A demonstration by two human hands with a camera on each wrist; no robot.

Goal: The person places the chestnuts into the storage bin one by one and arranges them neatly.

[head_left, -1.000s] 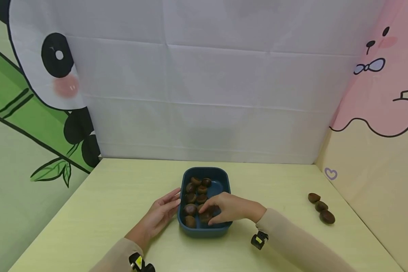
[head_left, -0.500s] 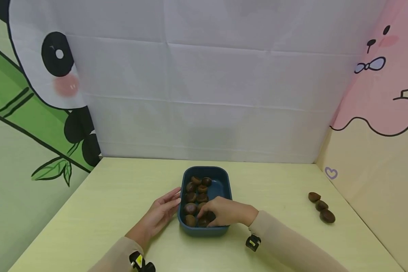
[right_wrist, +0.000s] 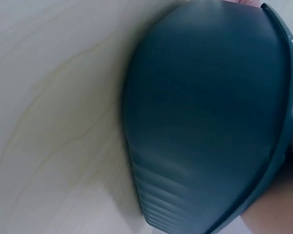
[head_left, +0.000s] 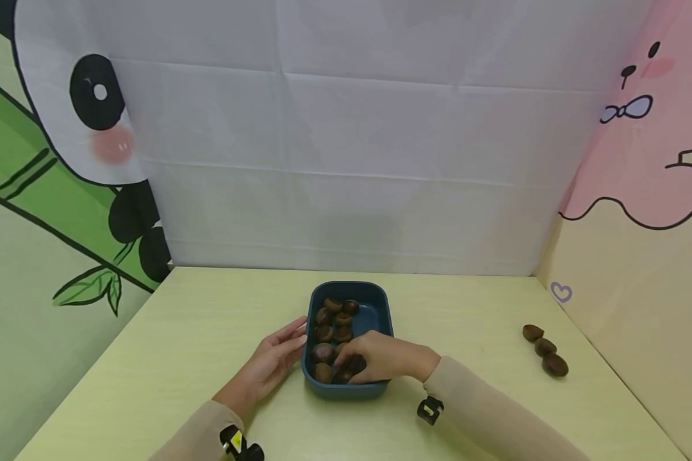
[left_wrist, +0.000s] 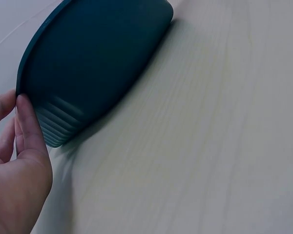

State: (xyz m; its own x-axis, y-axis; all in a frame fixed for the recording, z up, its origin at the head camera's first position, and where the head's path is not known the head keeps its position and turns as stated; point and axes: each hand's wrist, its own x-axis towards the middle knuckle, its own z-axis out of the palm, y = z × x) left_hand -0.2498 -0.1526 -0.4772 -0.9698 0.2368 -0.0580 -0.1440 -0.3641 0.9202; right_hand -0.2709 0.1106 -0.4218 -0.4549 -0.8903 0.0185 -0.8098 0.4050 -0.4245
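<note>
A dark blue, rounded rectangular bin (head_left: 373, 314) stands on the table, with several brown chestnuts (head_left: 324, 353) lined up mostly along its left side. My right hand (head_left: 383, 355) reaches over the right rim, thumb and fingers around a chestnut (head_left: 343, 376) low in the near end. From the left, my left hand (head_left: 273, 363) touches the bin's side with its fingers extended. In the left wrist view, those fingertips lie right at the rim of the bin (left_wrist: 97, 53). The right wrist view shows mostly the outer wall of the bin (right_wrist: 205, 97), which hides the right fingertips.
Three more chestnuts (head_left: 545, 348) lie in a slanting row on the table at the right. A white cloth (head_left: 357, 192) hangs behind the pale table (head_left: 219, 307). Side panels with cartoon drawings flank it, a pink figure (head_left: 640, 166) on the right.
Compared with one second ago, my right hand has lowered the chestnut toward the bin's near end, with little movement in the last half second. My left hand stays in place.
</note>
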